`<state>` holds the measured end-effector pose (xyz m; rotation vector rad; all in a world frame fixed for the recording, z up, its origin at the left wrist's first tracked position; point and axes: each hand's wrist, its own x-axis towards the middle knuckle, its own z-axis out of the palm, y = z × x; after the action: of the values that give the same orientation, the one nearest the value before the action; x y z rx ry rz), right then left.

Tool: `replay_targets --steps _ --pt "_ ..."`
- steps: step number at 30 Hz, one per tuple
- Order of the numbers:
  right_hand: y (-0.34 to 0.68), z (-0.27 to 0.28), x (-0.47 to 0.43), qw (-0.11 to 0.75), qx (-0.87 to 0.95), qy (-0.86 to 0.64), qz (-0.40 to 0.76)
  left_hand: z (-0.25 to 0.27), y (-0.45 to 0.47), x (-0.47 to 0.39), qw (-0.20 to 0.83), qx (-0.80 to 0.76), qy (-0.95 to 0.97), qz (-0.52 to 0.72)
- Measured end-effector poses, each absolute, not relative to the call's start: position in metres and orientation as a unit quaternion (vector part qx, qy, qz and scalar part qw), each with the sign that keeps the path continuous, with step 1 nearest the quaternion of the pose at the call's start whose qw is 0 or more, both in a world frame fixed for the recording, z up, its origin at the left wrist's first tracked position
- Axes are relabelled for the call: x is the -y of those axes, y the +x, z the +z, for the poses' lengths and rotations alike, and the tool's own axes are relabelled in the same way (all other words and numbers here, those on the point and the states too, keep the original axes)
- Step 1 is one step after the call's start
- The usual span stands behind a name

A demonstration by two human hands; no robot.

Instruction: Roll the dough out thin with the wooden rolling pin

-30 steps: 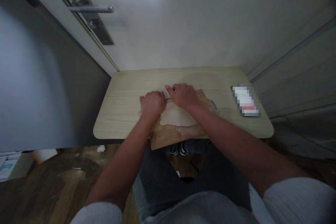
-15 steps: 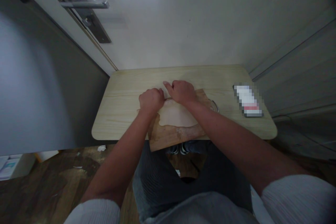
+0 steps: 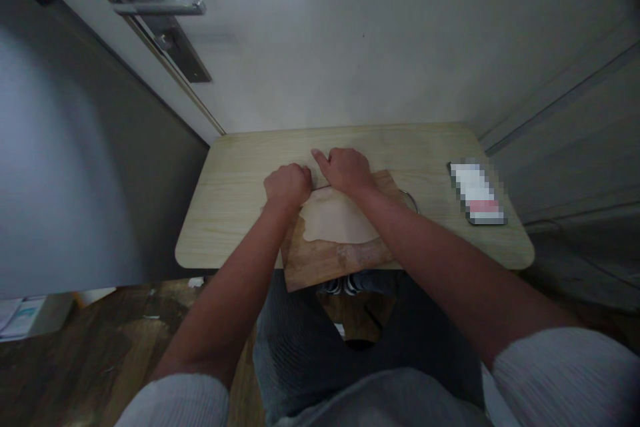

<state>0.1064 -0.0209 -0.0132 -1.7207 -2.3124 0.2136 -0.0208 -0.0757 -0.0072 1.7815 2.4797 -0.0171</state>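
Note:
A thin, pale sheet that looks like rolled dough [image 3: 340, 217] lies on a wooden cutting board [image 3: 320, 267], its outline uneven. My left hand [image 3: 289, 185] is closed in a fist at the sheet's far left edge. Close beside it, my right hand [image 3: 349, 170] is curled at the far edge, its thumb pointing left. A thin dark line shows in the gap between the fists. Whatever the fingers hold, if anything, is hidden beneath them. My right forearm covers part of the sheet and board.
The board rests on a light wood table [image 3: 215, 213] and overhangs its front edge. A metal ring handle [image 3: 411, 200] sticks out at the board's right. A phone [image 3: 477, 193], blurred out, lies at the table's right. Behind the table stands a door with a lever handle [image 3: 160, 8].
Both fists have shifted very slightly toward the far side. A little more of the gap between them shows. The sheet and board look much the same.

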Motion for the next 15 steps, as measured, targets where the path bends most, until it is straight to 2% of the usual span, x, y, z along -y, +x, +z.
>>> replay_targets --steps 15 --pt "0.106 -0.0163 0.0177 0.131 0.792 -0.591 0.077 -0.0118 -0.0242 0.0738 0.039 -0.797 0.602 0.02"
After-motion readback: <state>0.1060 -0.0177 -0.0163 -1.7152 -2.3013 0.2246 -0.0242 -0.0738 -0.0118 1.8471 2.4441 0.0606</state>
